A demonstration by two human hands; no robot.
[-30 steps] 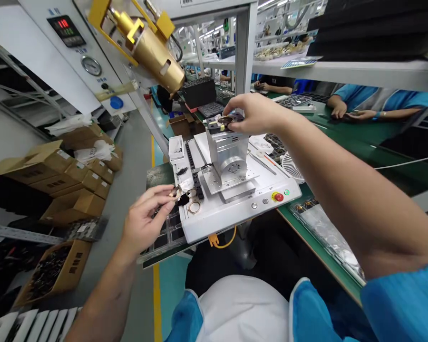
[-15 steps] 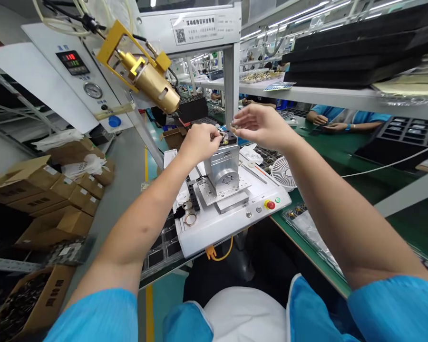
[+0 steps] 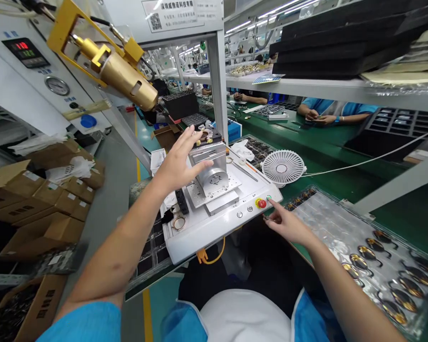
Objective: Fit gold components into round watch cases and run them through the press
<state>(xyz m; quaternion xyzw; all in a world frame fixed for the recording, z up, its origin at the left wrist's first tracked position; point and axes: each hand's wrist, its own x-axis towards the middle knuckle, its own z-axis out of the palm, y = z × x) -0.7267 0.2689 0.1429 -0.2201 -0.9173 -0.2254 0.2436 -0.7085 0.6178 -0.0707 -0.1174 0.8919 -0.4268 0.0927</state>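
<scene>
My left hand [image 3: 178, 164] is open, fingers spread, beside the metal fixture block [image 3: 213, 171] and partly in front of it. On top of that block, a small part with yellowish bits [image 3: 207, 137] sits in a dark holder; its kind is hard to make out. My right hand [image 3: 288, 224] is at the machine's front panel. Its index finger reaches to the green button [image 3: 268, 197], next to the red emergency stop knob [image 3: 261, 204]. The other fingers are curled, with something small and dark at the thumb tip that I cannot make out.
A gold dispensing head [image 3: 128, 80] hangs at upper left. A white fan [image 3: 283, 167] stands right of the machine, with tweezers [image 3: 246, 171] lying nearby. A clear tray [image 3: 324, 228] holds several round dark-and-gold parts. A co-worker's hands [image 3: 321, 118] are across the bench.
My right hand has come away from the fixture, down to the green button. My left hand has let go of the part on the fixture and opened out. The view has shifted right.
</scene>
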